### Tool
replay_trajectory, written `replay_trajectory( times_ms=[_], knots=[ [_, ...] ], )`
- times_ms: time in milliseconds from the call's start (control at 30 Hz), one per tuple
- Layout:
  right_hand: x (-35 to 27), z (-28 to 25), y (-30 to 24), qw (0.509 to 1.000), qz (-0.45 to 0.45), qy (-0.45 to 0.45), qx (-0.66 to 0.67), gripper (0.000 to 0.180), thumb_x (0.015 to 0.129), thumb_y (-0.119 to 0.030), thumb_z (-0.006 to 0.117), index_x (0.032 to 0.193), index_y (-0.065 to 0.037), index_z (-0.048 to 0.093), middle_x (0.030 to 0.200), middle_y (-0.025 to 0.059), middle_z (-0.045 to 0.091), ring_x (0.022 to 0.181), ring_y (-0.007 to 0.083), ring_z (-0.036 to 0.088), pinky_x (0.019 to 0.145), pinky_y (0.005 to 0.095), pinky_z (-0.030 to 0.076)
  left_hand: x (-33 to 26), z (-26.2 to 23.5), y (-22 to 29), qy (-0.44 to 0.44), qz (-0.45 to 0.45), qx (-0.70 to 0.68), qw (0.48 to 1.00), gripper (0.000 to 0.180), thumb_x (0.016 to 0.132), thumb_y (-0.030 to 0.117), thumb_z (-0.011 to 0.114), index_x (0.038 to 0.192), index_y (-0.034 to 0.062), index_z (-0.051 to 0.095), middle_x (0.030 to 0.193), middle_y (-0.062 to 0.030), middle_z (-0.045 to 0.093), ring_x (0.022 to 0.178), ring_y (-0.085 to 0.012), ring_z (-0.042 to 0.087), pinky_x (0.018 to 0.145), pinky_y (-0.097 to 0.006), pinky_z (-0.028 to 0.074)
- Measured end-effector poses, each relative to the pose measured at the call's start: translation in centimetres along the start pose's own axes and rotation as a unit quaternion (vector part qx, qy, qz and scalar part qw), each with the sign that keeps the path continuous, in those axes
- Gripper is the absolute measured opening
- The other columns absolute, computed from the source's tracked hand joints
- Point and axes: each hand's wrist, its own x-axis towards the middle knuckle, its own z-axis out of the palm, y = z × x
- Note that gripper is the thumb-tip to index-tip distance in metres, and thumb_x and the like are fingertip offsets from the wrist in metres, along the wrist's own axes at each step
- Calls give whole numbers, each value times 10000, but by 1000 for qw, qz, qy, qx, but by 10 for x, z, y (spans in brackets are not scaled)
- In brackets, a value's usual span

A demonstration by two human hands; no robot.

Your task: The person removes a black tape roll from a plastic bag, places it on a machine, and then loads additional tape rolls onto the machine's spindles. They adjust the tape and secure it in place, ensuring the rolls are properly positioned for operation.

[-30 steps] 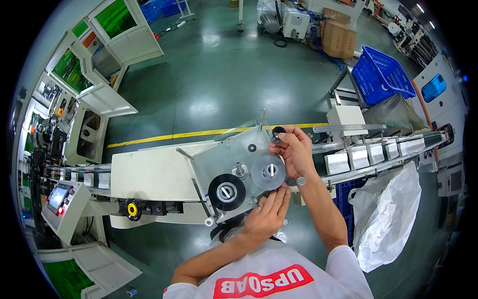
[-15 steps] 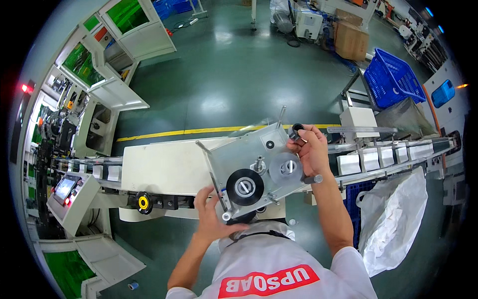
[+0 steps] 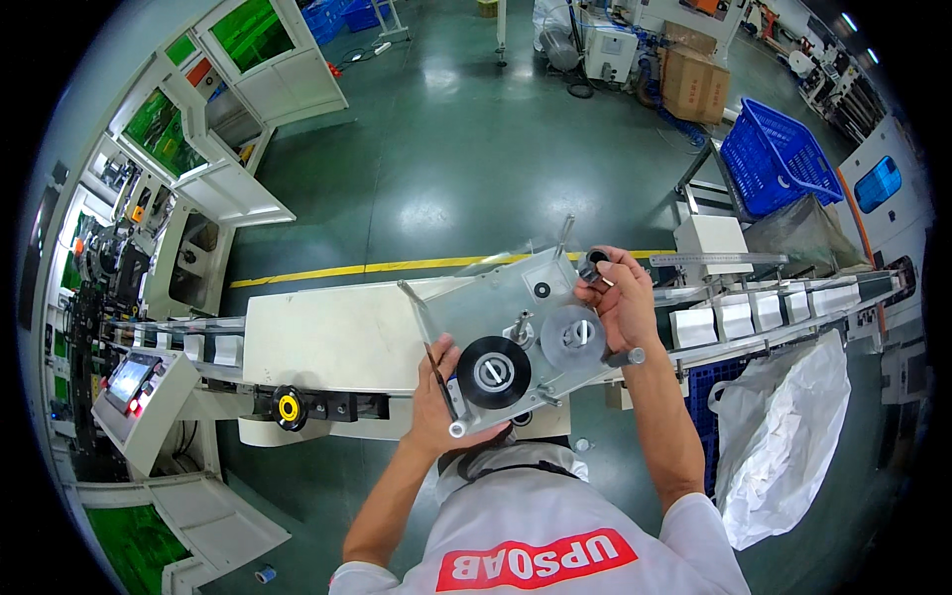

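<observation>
A grey metal plate with rods and reels, looking like a printer ribbon cassette [image 3: 466, 315], is tilted in front of my body. It carries a black ribbon roll [image 3: 494, 373] and a clear disc reel [image 3: 572, 338]. My left hand [image 3: 434, 402] grips the plate's left edge, thumb along the bottom and fingers behind the rod. At the upper right corner my right hand [image 3: 623, 296] closes its fingers on a short black hollow cylinder [image 3: 593, 264]. Whether that cylinder is joined to the plate, I cannot tell.
Behind the cassette lies a long cream machine cover [image 3: 327, 337]. A conveyor with white packs [image 3: 734, 320] runs to the right. At left are a control panel [image 3: 129, 384] and a yellow-black hand wheel [image 3: 289, 408]. A white sack [image 3: 778, 446] and a blue basket [image 3: 778, 159] stand right.
My left hand has closed on the cassette's left edge, where its fingers were loosely spread before. The cassette has shifted slightly right. My right hand keeps its hold on the black cylinder.
</observation>
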Motion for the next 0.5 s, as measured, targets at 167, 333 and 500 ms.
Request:
replay_trajectory(
  times_ms=[167, 333, 500],
  knots=[
    [-1, -1, -4, 1000, 10, -19, -14, 314, 913, -10, 550, 1216, 25, 626, 945, 92, 667, 764, 192, 690, 689, 317, 597, -2, 10, -5, 38, 23, 1, 999, 898, 598, 473, 858, 1320, 30, 560, 1314, -140, 590, 1351, -379, 429, 1150, -496, 297],
    [0, -7, -6, 999, 19, -42, -26, 273, 911, -1, 557, 1163, 56, 643, 976, 115, 672, 779, 201, 698, 711, 325, 607, -4, 6, -7, 4, 52, 49, 997, 1108, 555, 352, 942, 1436, -19, 380, 1419, -255, 428, 1329, -416, 465, 1061, -465, 448],
    [-1, -14, -5, 1000, 14, -20, -14, 256, 908, 12, 568, 1145, 68, 646, 957, 123, 681, 799, 218, 713, 714, 325, 617, 0, 4, 2, 24, 49, 28, 998, 1129, 559, 349, 940, 1455, -27, 365, 1411, -242, 423, 1332, -400, 467, 1062, -440, 459]
  ],
)
